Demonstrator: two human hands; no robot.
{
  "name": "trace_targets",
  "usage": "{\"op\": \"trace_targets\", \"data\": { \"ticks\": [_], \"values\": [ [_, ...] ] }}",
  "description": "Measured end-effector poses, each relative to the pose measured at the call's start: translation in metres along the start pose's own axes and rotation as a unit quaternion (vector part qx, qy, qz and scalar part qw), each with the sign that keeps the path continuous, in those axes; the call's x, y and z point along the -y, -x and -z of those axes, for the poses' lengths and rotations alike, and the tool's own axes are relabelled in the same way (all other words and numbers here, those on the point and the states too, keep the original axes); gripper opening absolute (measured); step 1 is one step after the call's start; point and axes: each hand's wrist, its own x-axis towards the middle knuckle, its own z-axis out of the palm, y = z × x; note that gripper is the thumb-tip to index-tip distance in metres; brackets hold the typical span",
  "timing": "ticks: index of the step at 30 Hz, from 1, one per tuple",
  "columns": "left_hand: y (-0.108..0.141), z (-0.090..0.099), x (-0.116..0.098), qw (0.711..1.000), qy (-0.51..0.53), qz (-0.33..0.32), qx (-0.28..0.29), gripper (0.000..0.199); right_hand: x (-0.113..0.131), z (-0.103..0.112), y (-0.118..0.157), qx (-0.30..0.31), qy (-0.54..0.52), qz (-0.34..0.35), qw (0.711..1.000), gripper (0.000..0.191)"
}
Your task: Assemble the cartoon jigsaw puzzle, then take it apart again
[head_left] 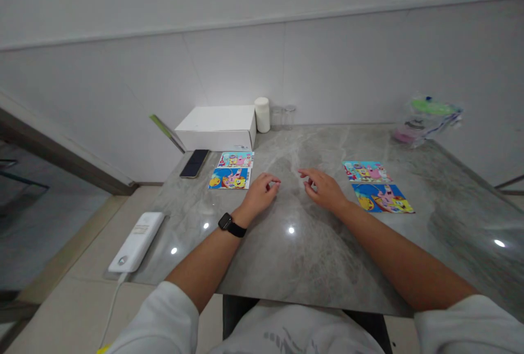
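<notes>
My left hand (262, 192) rests over the grey marbled table (298, 266), its fingers bent and loosely apart, with nothing in them. Just beyond it on the left lie two colourful cartoon cards, a light blue one (236, 159) behind a dark blue one (229, 178), with white edges showing at their right. My right hand (321, 187) is near the table's middle, empty, fingers curved and apart. To its right sit a second light blue card (367, 171) and a second dark blue card (383, 198), one behind the other. Neither hand touches a card.
Along the back stand a white box (216, 127), a white cylinder (262, 115) and clear glasses (289, 117). A phone (195, 163) lies at the left, and a white power bank (137, 242) with a cable sits at the left edge. A plastic bag (426, 120) is at the back right.
</notes>
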Motion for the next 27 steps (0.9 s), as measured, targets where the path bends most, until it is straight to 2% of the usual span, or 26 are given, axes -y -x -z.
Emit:
{"op": "trace_targets", "data": {
  "ticks": [5,7,15,19,27],
  "values": [
    [-0.003,-0.014,0.001,0.998,0.032,0.023,-0.053,0.017,-0.007,-0.016,0.007,0.015,-0.025,-0.007,1.0,0.044],
    [-0.002,-0.016,0.002,0.997,0.052,0.014,-0.064,0.017,-0.01,-0.019,0.008,0.019,-0.038,-0.009,0.999,0.042],
    [0.008,-0.016,0.006,0.993,0.117,-0.02,-0.028,0.016,-0.01,-0.017,0.012,0.034,-0.049,0.056,0.997,0.037],
    [0.01,-0.018,0.003,0.992,0.122,-0.025,-0.011,0.016,-0.01,-0.019,0.013,0.05,-0.036,0.058,0.996,0.033],
    [0.01,-0.018,0.006,0.992,0.127,-0.019,-0.014,0.015,-0.011,-0.018,0.013,0.074,-0.033,0.057,0.995,0.032]
  ]
}}
